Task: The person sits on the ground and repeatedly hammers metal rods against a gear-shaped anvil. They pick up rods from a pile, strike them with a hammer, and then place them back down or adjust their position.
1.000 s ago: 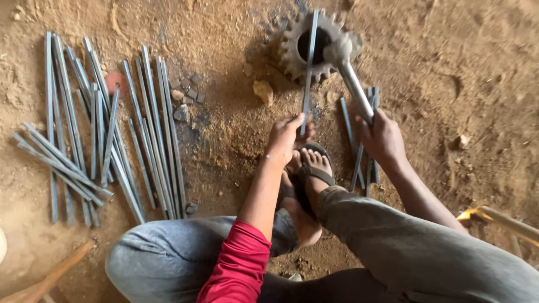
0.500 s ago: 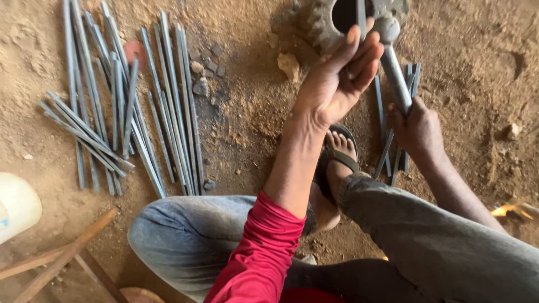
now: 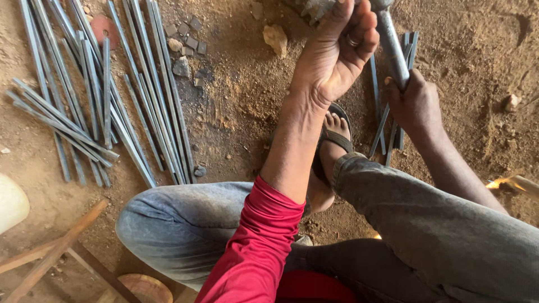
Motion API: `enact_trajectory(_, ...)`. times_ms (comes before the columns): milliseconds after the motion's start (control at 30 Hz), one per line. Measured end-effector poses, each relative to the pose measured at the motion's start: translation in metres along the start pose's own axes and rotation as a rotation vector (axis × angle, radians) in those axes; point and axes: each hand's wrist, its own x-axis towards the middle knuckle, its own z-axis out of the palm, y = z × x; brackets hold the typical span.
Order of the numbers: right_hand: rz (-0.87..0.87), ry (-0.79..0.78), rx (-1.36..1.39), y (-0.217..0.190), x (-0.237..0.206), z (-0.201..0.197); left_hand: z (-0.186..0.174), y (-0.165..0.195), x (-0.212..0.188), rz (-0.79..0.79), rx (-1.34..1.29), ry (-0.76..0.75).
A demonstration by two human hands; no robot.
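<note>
Right hand [image 3: 415,104] fingers wrapped tight around the steel hammer handle [image 3: 391,47], looks heavy, rigid; left hand [image 3: 337,53] half-curled, contents hidden.

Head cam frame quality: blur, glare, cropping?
Head view: even daylight, soft shadows, no glare; the left hand is large and near the lens, slightly soft; the right hand gripping the metal bar and the rods are sharp; the top edge crops the bar.
</note>
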Motion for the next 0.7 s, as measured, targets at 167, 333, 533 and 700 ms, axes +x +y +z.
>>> enact_trajectory(167, 0.012, -0.012, -0.005, 0.005, 0.002, 0.004, 0.001, -0.002, 0.003, 0.016, 0.002, -0.024)
enact_trajectory(333, -0.004, -0.021, -0.016, 0.013, 0.003, 0.006, -0.013, -0.002, 0.006, 0.015, 0.046, -0.036)
enact_trajectory(533, 0.055, -0.094, 0.094, 0.026, 0.004, 0.009, -0.073, 0.008, 0.008, 0.150, 0.828, 0.543)
enact_trajectory(700, 0.029, -0.061, 0.098, 0.030, 0.001, 0.008, -0.096, 0.004, 0.039, 0.408, 1.252, 0.641)
